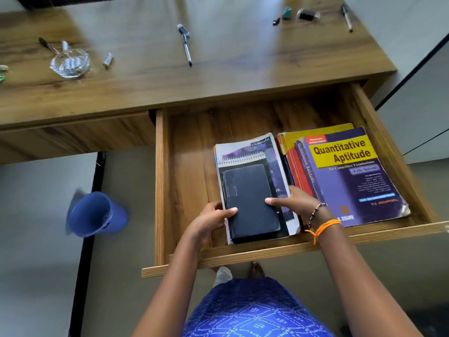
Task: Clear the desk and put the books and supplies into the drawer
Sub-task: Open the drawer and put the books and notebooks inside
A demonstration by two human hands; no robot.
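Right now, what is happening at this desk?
A person is setting a stack of notebooks, topped by a black diary, into the open drawer, left hand and right hand gripping its sides. The Quantitative Aptitude book lies beside it. Pens and a glass bowl remain on the desk.

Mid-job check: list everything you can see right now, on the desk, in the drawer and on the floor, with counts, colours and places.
Desk: one, brown wood, top of view.
Drawer: one, brown wood, pulled open.
Textbook: one on a pile, blue and yellow, drawer right.
Notebook stack: one, black notebook on top, drawer middle.
Pens: three, dark and silver, desk left, middle and far right.
Glass dish: one, clear, desk left, small pale items inside.
Small tube: one, pale, beside the dish.
Small items: three, black and teal, desk back right; too blurred to name.
Bin: one, blue, floor left.
Left hand: grips the stack's left edge.
Right hand: grips its right edge; bead bracelet, orange thread.
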